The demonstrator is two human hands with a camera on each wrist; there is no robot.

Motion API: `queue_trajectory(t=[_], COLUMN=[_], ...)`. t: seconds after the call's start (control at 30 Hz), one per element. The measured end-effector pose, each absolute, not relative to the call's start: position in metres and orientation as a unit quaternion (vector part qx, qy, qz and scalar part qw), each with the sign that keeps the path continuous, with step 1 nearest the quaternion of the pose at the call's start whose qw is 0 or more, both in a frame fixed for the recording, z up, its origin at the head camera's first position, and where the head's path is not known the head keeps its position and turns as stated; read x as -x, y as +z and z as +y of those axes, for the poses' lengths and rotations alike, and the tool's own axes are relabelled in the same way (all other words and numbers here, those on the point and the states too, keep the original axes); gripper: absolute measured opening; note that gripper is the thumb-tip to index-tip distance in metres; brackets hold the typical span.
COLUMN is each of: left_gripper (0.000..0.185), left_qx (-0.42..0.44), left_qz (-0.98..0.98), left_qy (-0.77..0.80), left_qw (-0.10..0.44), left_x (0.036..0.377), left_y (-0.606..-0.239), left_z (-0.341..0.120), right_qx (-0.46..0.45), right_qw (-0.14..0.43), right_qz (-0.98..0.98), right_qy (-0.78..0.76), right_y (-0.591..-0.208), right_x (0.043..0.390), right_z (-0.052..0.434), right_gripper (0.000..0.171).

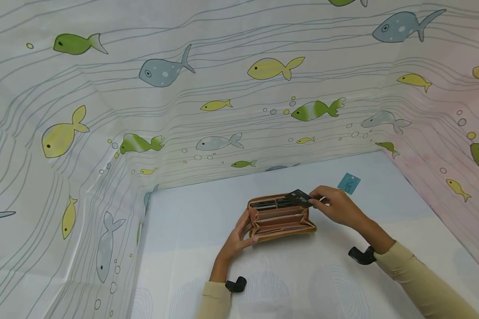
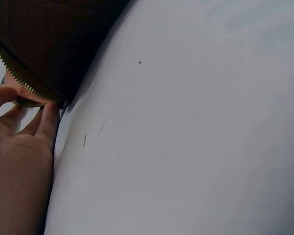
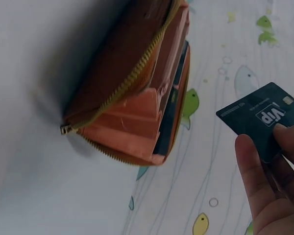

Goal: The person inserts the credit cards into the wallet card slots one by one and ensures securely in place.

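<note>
A brown zip-around wallet (image 1: 281,218) lies unzipped on the table, its pleated compartments facing up and several cards in the slots along its far side. My left hand (image 1: 236,235) grips the wallet's left end, thumb at the near edge; in the left wrist view its fingers (image 2: 50,120) meet the zipped corner. With thumb and fingertips, my right hand (image 1: 335,206) pinches a black bank card (image 1: 299,198) above the wallet's far right corner. The right wrist view shows "Vip" lettering and a chip on this card (image 3: 264,117), apart from the wallet (image 3: 132,117).
A blue bank card (image 1: 349,183) lies on the white table (image 1: 191,221) beyond my right hand. Fish-patterned sheeting (image 1: 223,128) rises behind the table and along both sides. Each wrist carries a black camera mount (image 1: 361,255).
</note>
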State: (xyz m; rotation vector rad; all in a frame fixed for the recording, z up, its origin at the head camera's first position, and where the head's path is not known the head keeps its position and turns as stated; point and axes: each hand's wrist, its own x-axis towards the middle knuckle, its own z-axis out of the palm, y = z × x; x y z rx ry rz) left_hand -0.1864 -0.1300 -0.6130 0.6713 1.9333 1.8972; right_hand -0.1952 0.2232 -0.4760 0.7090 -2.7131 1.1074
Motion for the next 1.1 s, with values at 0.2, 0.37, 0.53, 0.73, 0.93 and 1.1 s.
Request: queue_trajectory(t=[0.2, 0.37, 0.53, 0.73, 0.93, 1.1], left_gripper=[0.091, 0.091, 0.091, 0.091, 0.088, 0.089], left_qx=[-0.242, -0.242, -0.241, -0.233, -0.236, -0.237], left_qz=[0.683, 0.680, 0.679, 0.685, 0.689, 0.691], left_qy=[0.664, 0.668, 0.671, 0.671, 0.667, 0.663], left_qw=[0.184, 0.181, 0.175, 0.162, 0.156, 0.163], left_x=[0.182, 0.181, 0.181, 0.186, 0.188, 0.187], left_y=[-0.592, -0.586, -0.589, -0.614, -0.624, -0.615], left_z=[-0.130, -0.129, -0.129, -0.131, -0.131, -0.130], right_qx=[-0.266, -0.293, -0.311, -0.322, -0.348, -0.364], right_qw=[0.053, 0.052, 0.049, 0.022, 0.028, 0.028], right_qz=[-0.890, -0.879, -0.874, -0.874, -0.862, -0.853], right_qy=[0.366, 0.373, 0.370, 0.362, 0.367, 0.372], right_y=[-0.481, -0.486, -0.492, -0.497, -0.504, -0.512], right_x=[0.193, 0.192, 0.191, 0.191, 0.190, 0.189], right_z=[0.204, 0.188, 0.175, 0.161, 0.152, 0.147], right_gripper=[0.014, 0.011, 0.011, 0.007, 0.008, 0.007])
